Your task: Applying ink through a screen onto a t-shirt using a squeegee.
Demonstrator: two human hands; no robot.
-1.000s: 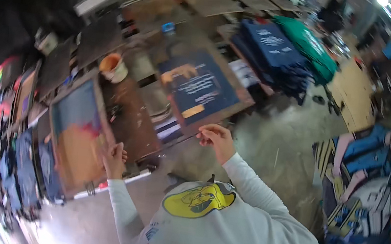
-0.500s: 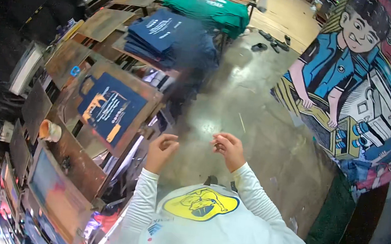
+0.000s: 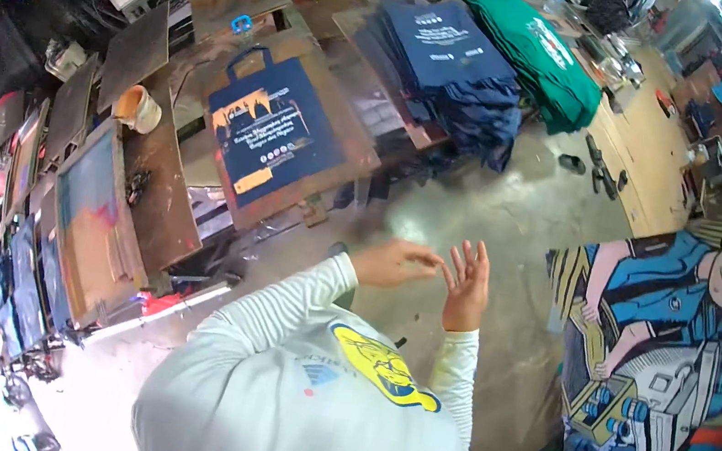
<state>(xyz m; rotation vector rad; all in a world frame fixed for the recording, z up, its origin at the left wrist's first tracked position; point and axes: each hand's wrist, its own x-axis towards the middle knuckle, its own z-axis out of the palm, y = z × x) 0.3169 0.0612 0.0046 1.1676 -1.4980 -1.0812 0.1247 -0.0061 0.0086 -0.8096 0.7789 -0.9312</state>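
Note:
Both of my hands are raised in front of my white shirt, above the concrete floor. My left hand has its fingers stretched out toward the right, holding nothing. Close beside it, my right hand points upward with its fingers spread and nothing in it. Whether the fingertips touch, I cannot tell. Left of my hands, a navy tote bag lies flat on a brown wooden board, printed in orange and white. Beyond the board sits a stack of navy bags, next to a pile of green printed fabric.
A stained tub stands on the boards at left, near a framed printing screen. Dark sandals lie on the floor. At right stands a painted cartoon mural. A blue clip-like object is behind the tote bag.
My view has turned leftward, so the bags and boards sit further right in it. My hands have come closer together, and their curled fingers have straightened.

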